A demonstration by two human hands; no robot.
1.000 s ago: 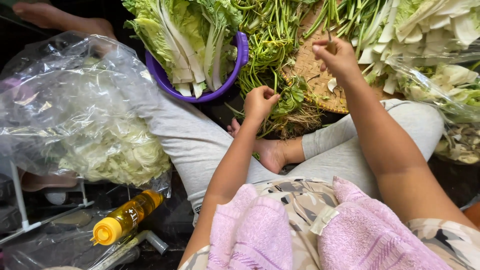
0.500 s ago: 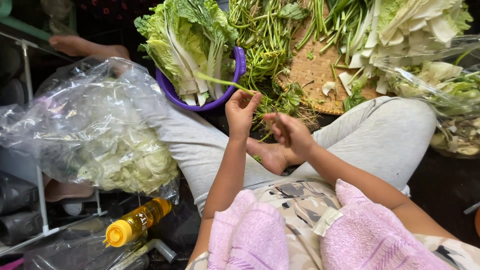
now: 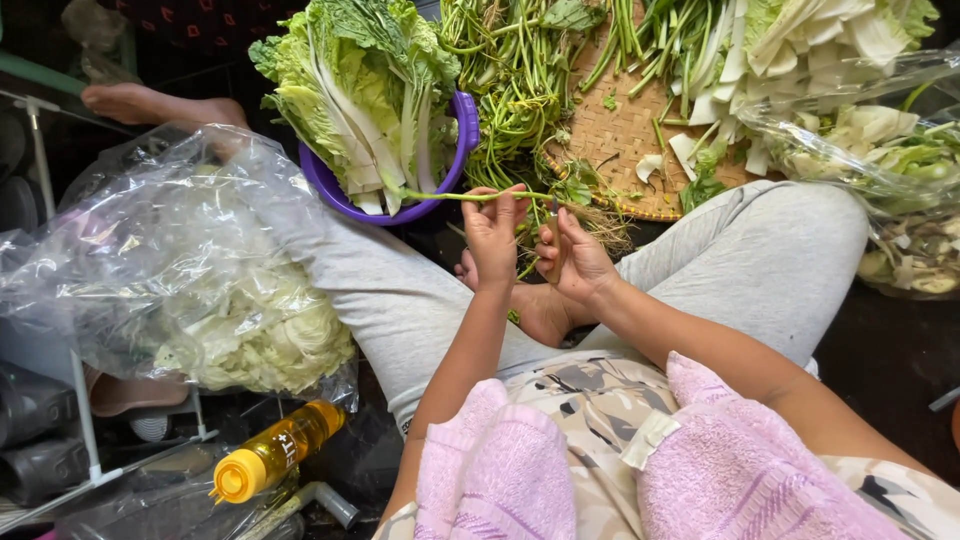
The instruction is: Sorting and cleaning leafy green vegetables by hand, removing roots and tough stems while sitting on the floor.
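Your left hand (image 3: 492, 232) and right hand (image 3: 572, 258) meet over your crossed legs, and both sets of fingers are closed on one long green stem (image 3: 470, 196). The stem lies nearly level just past your fingertips: it runs left from your left thumb and forefinger toward the purple bowl (image 3: 325, 180), its free tip reaching over the bowl's near rim, and to the right it ends in a tuft of pale roots (image 3: 605, 222) beside your right hand. Your left fingers pinch it from above; your right fingers curl round the root end, though how tightly they grip is hard to tell, since the palm hides the contact. The bowl holds leafy cabbage-like greens (image 3: 360, 90). Farther off, a woven tray (image 3: 630, 150) carries more stems and cut white stalks, its far edge cut off by the frame. To the left, a clear plastic bag (image 3: 150, 260) blurs the pale greens inside it. A yellow bottle (image 3: 275, 452) lies near you on the floor, partly under plastic.
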